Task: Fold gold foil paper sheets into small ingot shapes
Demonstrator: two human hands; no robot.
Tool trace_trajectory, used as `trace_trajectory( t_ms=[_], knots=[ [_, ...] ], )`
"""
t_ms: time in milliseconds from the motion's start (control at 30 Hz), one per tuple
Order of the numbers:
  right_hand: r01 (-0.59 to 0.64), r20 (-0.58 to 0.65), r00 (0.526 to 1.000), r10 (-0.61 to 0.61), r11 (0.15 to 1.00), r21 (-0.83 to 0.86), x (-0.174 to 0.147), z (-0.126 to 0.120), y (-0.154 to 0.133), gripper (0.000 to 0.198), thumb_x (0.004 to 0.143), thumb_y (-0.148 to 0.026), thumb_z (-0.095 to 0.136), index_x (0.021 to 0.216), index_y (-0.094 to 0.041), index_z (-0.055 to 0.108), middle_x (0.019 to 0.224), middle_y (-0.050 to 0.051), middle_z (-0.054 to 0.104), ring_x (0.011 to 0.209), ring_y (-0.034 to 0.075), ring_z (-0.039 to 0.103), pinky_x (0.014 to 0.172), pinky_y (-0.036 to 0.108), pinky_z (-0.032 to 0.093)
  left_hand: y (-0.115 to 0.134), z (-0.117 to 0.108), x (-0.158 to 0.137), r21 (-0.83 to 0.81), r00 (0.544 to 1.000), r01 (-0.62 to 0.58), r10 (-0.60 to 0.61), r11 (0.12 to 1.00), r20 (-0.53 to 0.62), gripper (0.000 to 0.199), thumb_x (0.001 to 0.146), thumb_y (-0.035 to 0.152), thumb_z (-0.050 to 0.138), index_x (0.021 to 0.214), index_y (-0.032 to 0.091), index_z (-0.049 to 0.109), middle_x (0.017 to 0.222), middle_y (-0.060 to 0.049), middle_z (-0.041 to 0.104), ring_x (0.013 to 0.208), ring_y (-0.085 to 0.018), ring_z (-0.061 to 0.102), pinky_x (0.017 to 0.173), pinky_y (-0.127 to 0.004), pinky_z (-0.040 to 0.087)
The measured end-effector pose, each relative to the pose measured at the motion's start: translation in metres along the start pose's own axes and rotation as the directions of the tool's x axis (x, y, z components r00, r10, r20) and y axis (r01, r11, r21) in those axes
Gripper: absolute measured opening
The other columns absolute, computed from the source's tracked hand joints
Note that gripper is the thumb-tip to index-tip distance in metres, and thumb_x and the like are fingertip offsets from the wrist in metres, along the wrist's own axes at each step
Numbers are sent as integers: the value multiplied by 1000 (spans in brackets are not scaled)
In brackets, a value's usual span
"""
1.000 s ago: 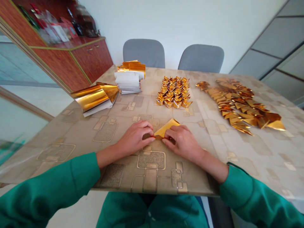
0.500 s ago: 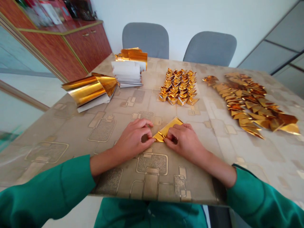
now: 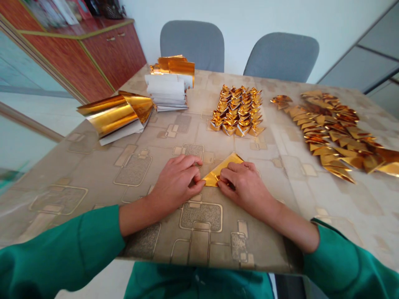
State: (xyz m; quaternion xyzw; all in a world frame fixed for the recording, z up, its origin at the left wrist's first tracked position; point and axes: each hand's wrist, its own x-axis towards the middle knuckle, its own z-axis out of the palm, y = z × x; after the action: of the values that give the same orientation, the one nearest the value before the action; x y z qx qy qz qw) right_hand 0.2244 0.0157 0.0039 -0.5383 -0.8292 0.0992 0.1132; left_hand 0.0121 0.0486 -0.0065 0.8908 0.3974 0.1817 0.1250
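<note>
A folded sheet of gold foil paper [image 3: 229,162] lies on the table in front of me, its pointed end to the left. My right hand [image 3: 245,182] is closed on its right part and hides some of it. At the left tip, my left hand [image 3: 179,180] pinches the paper's corner between thumb and curled fingers. Beyond my hands stand several rows of folded gold foil pieces [image 3: 238,110], packed close together.
A stack of white-backed foil sheets [image 3: 166,93] stands at the back left, beside a fanned gold foil bundle [image 3: 112,114]. On the right lie long rows of flat folded gold pieces [image 3: 336,128]. Two grey chairs [image 3: 192,45] are behind the patterned table [image 3: 131,170].
My hands stay at the gold paper. The small crumpled crease near its left tip looks flatter now. The whole view has shifted slightly.
</note>
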Motion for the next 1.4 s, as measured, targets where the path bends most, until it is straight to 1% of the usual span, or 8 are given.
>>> trace_trajectory(
  t_ms=[200,333,467,667,800,900,1033,1400],
  knots=[
    [-48,-46,998,51,997,62,0,7,2,11,81,-20,61,71,-18,56,72,-1,59,70,15,53,75,31,27,0,1,2,47,1000,-16,16,999,-11,8,82,21,66,79,18,59,107,-6,62,98,-23,55,85,-39,43],
    [-59,-67,995,69,989,135,0,8,4,10,82,-20,63,78,-18,53,73,-2,60,68,14,53,75,30,28,-2,4,1,117,982,-185,187,976,-3,16,91,23,58,104,24,66,111,-5,59,101,-22,52,86,-37,42],
    [6,-28,1000,-2,991,135,-4,6,10,11,87,-20,62,79,-18,55,78,0,61,76,16,56,76,30,30,-3,7,-2,261,946,-318,324,911,21,23,96,29,54,115,34,66,115,-3,57,102,-21,49,88,-37,39],
    [117,-63,992,-110,986,122,-12,3,16,12,93,-20,57,82,-17,60,82,3,61,79,17,55,74,29,37,-2,5,-1,294,930,-360,367,885,34,23,97,32,52,115,32,66,112,-4,59,101,-22,48,88,-38,37],
    [257,-75,962,-262,963,-77,-23,-1,15,15,97,-21,52,96,-19,67,89,5,64,89,20,56,82,34,42,2,1,-2,317,915,-398,397,861,72,23,97,29,52,115,27,65,108,-4,62,100,-23,49,89,-38,37],
    [334,-75,931,-357,917,-220,-36,-5,17,23,98,-19,49,115,-18,65,97,7,67,99,23,54,99,43,38,7,-1,-3,341,908,-414,409,844,93,23,98,25,49,115,23,65,102,-4,63,98,-22,51,90,-38,38],
    [316,-81,934,-347,913,-259,-50,-6,24,32,100,-19,44,128,-20,60,113,8,66,108,24,53,108,48,33,10,-2,-3,358,904,-421,416,833,96,25,100,23,44,114,20,65,97,-4,64,95,-22,52,90,-39,38],
    [352,-84,925,-371,919,-179,-45,-6,16,27,98,-16,46,118,-12,63,116,11,65,115,24,54,111,45,34,18,1,-10,412,864,-481,500,774,69,29,101,18,37,116,14,62,97,-6,65,88,-20,54,82,-35,45]
  ],
)
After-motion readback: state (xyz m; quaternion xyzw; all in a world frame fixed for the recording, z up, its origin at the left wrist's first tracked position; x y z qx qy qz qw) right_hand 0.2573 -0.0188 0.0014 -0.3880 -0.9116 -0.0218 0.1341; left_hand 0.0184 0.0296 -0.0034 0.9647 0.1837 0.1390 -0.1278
